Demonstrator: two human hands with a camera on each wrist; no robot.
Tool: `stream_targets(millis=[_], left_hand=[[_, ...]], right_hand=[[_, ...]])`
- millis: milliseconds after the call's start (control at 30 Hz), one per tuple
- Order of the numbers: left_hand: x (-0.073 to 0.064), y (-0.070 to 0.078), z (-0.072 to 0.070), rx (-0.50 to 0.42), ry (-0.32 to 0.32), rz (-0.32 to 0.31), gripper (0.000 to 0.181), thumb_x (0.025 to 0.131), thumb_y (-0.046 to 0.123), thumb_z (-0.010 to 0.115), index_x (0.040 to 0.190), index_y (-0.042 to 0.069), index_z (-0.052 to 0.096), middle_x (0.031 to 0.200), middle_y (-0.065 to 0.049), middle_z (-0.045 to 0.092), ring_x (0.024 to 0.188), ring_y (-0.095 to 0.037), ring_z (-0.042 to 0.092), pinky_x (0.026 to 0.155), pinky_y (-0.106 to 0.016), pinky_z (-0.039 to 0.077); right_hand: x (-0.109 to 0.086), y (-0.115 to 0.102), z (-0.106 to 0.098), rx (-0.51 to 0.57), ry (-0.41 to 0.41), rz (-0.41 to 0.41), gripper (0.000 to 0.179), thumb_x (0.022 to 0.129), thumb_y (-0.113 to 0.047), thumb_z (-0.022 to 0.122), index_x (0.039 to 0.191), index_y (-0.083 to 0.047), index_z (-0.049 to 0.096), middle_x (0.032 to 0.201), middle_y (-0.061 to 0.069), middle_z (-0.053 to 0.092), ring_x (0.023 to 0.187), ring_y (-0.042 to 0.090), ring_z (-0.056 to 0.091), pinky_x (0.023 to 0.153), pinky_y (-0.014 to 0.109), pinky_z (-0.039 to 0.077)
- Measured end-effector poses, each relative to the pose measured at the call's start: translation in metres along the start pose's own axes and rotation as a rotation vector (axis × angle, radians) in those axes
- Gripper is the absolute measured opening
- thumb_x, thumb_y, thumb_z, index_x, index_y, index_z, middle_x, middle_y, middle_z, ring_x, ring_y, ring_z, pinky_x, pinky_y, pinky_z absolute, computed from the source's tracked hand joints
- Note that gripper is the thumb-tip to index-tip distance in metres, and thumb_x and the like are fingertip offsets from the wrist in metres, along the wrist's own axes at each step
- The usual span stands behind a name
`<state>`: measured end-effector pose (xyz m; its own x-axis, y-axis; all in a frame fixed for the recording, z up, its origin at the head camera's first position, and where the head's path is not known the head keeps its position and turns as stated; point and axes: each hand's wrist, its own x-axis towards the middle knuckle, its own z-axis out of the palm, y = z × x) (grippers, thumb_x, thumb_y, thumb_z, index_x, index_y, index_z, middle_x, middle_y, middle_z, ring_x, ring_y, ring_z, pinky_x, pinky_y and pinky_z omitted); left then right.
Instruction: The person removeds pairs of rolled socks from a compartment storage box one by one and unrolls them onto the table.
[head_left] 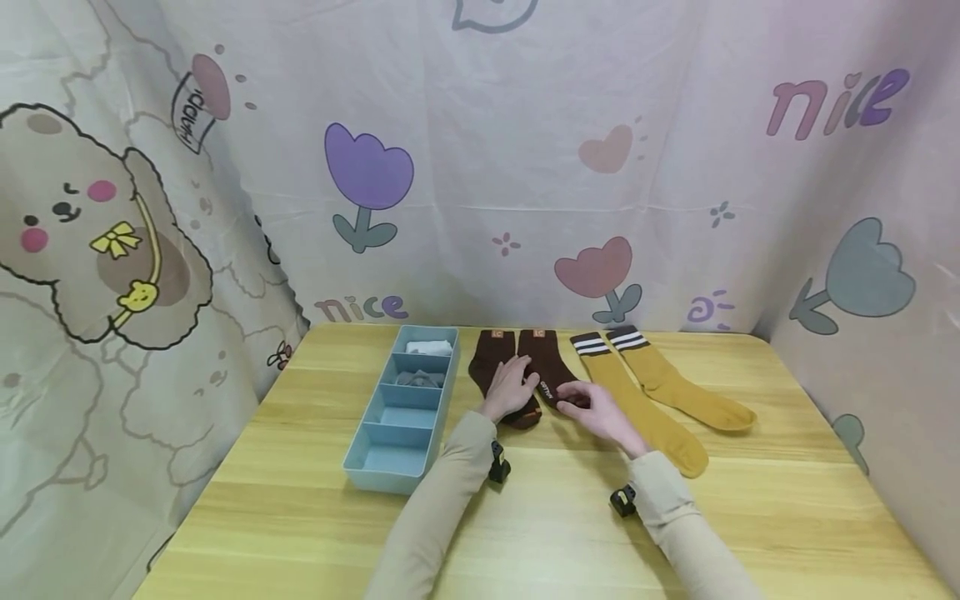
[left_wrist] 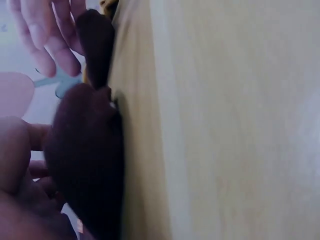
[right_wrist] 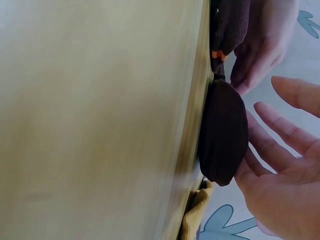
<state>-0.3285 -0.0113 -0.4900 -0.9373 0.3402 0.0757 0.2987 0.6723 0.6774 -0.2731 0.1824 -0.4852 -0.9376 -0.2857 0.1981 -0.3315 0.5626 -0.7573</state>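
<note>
Two dark brown ankle socks lie side by side on the table. My left hand [head_left: 510,387] rests on the left brown sock [head_left: 491,354], its fingers reaching toward the other one; part of that sock is hidden under the hand. At the toe of the right brown sock [head_left: 542,358], which carries white lettering, my right hand [head_left: 600,410] touches the fabric with loosely extended fingers. The right wrist view shows the thumb standing apart from this sock's toe [right_wrist: 223,132]. In the left wrist view, the left sock [left_wrist: 87,165] bulges beside the left hand's fingers.
Right of the brown socks lie two mustard socks, the nearer [head_left: 637,404] and the farther [head_left: 686,392], with striped cuffs. A blue divided box [head_left: 360,446] stands at left, with a white folded item [head_left: 429,347] and a grey one [head_left: 420,378] in its rear compartments. Patterned curtains border the table.
</note>
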Motion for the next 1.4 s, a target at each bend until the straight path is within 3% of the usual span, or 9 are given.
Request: stream_targets(millis=[400,767,933,1133,1300,1400], left_hand=[[-0.01,0.016,-0.006,-0.081,-0.011,-0.018,0.048,0.107,0.02,0.043,0.15,-0.001,0.041,0.158,-0.018,0.042,0.154,-0.033,0.027,0.13,-0.045,0.012],[-0.029,0.027,-0.022,-0.129,0.01,-0.033,0.049,0.107,0.023,0.046,0.15,0.001,0.043,0.157,-0.019,0.042,0.151,-0.037,0.031,0.128,-0.049,0.02],[-0.04,0.031,-0.035,-0.11,0.025,-0.012,0.048,0.106,0.024,0.047,0.148,0.002,0.045,0.154,-0.019,0.046,0.147,-0.037,0.037,0.122,-0.052,0.031],[-0.053,0.04,-0.055,-0.074,0.015,0.015,0.049,0.106,0.025,0.047,0.148,0.001,0.045,0.154,-0.02,0.046,0.146,-0.037,0.039,0.122,-0.052,0.031],[-0.068,0.046,-0.079,-0.077,-0.024,0.057,0.05,0.106,0.022,0.048,0.148,-0.002,0.043,0.155,-0.023,0.045,0.145,-0.041,0.039,0.121,-0.056,0.029],[-0.079,0.043,-0.098,-0.089,-0.059,0.052,0.05,0.106,0.022,0.049,0.149,-0.002,0.042,0.156,-0.021,0.044,0.145,-0.04,0.04,0.12,-0.056,0.032]], right_hand=[[-0.005,-0.003,-0.01,-0.005,0.02,-0.01,0.033,0.093,-0.008,0.068,0.122,0.008,0.064,0.116,0.025,0.071,0.103,0.036,0.068,0.094,0.053,0.054],[-0.007,-0.008,-0.015,-0.028,0.047,-0.053,0.031,0.092,-0.005,0.069,0.12,0.007,0.066,0.115,0.023,0.072,0.1,0.035,0.068,0.091,0.054,0.055],[-0.008,-0.011,-0.015,-0.039,0.038,-0.072,0.034,0.091,-0.009,0.069,0.122,0.006,0.066,0.115,0.022,0.073,0.101,0.034,0.068,0.091,0.053,0.054],[-0.008,-0.015,-0.017,-0.031,0.023,-0.082,0.037,0.091,-0.01,0.069,0.124,0.006,0.064,0.117,0.021,0.072,0.104,0.034,0.067,0.093,0.052,0.054],[-0.007,-0.02,-0.017,-0.026,0.015,-0.09,0.036,0.091,-0.009,0.069,0.124,0.006,0.065,0.117,0.023,0.072,0.104,0.034,0.067,0.092,0.05,0.055],[-0.006,-0.024,-0.016,-0.033,0.002,-0.1,0.035,0.092,-0.01,0.069,0.124,0.004,0.065,0.117,0.023,0.071,0.105,0.036,0.066,0.09,0.049,0.056]])
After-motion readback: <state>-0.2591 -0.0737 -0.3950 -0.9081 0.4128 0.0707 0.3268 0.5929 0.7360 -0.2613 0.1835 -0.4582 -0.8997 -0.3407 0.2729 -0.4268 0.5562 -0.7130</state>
